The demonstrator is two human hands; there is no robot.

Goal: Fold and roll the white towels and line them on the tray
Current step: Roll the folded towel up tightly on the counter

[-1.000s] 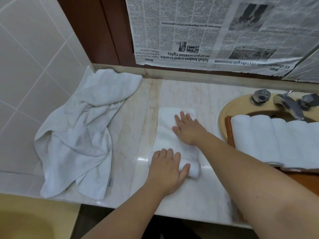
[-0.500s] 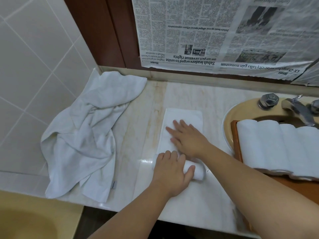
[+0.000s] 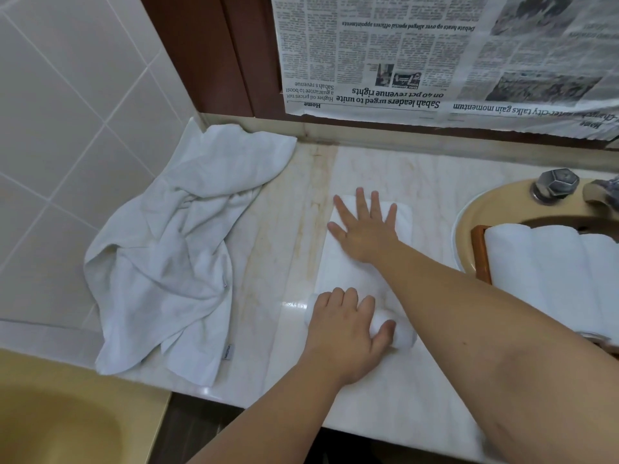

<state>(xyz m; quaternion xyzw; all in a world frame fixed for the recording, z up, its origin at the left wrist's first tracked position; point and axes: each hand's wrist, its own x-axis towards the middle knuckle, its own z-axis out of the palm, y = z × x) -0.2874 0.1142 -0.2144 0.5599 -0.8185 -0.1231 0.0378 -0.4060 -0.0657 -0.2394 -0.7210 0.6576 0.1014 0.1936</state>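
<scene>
The folded white towel [image 3: 351, 262] is laid on the marble counter [image 3: 418, 380] left of the sink [image 3: 482, 209]. Its rolled near end is clasped by the left hand [image 3: 341, 333]; the right hand [image 3: 365, 229], fingers spread flat, has been slid farther up it, smoothing for further rolling.

A pale marble counter [image 3: 385, 169] is bounded by white wall tiles [image 3: 67, 128] at left; a dark wood panel [image 3: 207, 55] behind is partly covered by newspaper [image 3: 435, 55].
</scene>
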